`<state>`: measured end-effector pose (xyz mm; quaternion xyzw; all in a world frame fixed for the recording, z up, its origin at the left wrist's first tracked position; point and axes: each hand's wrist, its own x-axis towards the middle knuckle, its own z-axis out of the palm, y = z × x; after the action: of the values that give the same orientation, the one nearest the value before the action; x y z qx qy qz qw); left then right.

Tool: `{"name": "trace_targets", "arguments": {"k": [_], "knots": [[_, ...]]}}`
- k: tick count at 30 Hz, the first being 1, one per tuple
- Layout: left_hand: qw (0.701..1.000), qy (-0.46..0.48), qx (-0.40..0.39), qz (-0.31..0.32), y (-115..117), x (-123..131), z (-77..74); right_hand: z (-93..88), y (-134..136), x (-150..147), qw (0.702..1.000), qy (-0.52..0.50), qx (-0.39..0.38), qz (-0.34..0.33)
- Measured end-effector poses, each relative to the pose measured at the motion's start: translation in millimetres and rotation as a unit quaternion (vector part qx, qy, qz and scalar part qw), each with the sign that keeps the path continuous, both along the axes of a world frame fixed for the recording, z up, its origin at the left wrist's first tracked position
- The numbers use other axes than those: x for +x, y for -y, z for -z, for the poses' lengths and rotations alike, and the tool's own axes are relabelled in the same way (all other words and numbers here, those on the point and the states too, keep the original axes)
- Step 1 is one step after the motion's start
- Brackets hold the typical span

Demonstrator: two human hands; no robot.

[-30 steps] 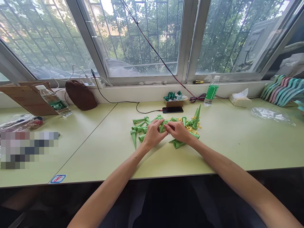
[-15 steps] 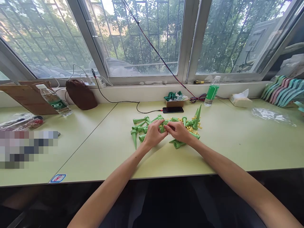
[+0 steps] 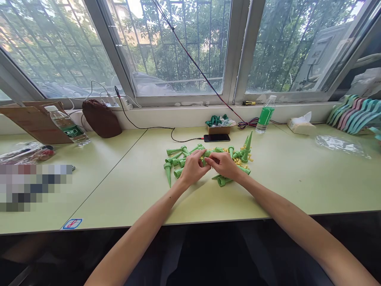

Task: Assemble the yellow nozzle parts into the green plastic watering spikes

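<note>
My left hand (image 3: 193, 166) is closed around a green plastic watering spike, most of which the fingers hide. Its tip side faces my right hand (image 3: 222, 163), whose thumb and forefinger pinch together at the same piece; whether a small part sits in that pinch is hidden. Around both hands lie several more green watering spikes, one of them (image 3: 168, 173) pointing toward me at the left. Another spike (image 3: 249, 145) stands upright at the right. Small yellow plastic pieces (image 3: 239, 162) are scattered among the spikes beyond my right hand.
Behind the pile lies a black phone (image 3: 217, 138) on a cable, with a small cardboard box (image 3: 219, 129) beyond it. Water bottles (image 3: 266, 115) stand at right and left. A tissue pack (image 3: 301, 123), hangers (image 3: 354, 114) and a brown pouch (image 3: 102, 118) line the wall.
Both hands stay in nearly the same place, with only a slight shift of the right fingers at the green spike. The other things have not moved.
</note>
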<state>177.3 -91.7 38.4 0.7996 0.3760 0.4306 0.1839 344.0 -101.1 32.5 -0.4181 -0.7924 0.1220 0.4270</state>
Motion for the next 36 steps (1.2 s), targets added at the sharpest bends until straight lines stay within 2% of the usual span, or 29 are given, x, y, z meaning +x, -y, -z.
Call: {"name": "trace_targets", "arguments": {"k": [3,6,8,11,15,20,28,31,36], "knots": [[0.999,0.029,-0.024,-0.003,-0.4,0.0,-2.2,-1.3,0.0,0.8,1.000,-0.019,-0.008,0.003],[0.990,0.083,-0.113,0.006,-1.5,-1.2,-4.5,-3.5,-0.5,2.3,0.997,-0.050,-0.005,0.054],[0.974,0.135,-0.182,0.031,-2.3,-2.0,-6.0,-5.2,-0.5,3.0,0.994,-0.067,-0.010,0.083],[0.946,0.207,-0.232,0.087,-3.0,-2.4,-7.7,-6.8,0.3,2.8,0.993,-0.089,-0.038,0.073],[0.929,0.234,-0.254,0.134,-3.7,-1.8,-8.0,-5.5,1.2,0.6,0.990,-0.117,-0.072,0.025],[0.917,0.231,-0.286,0.157,-5.5,-1.9,-4.7,-1.9,-0.8,0.3,0.988,-0.131,-0.086,0.013],[0.913,0.222,-0.292,0.179,-6.2,-1.2,-2.1,2.2,-4.0,2.0,0.992,-0.099,-0.078,-0.006],[0.916,0.229,-0.285,0.165,-5.9,-0.3,-2.1,2.3,-3.6,2.0,0.994,-0.096,-0.061,-0.007],[0.935,0.222,-0.256,0.107,-3.9,1.3,-4.4,-1.4,-0.5,0.9,0.993,-0.110,-0.044,0.022]]}}
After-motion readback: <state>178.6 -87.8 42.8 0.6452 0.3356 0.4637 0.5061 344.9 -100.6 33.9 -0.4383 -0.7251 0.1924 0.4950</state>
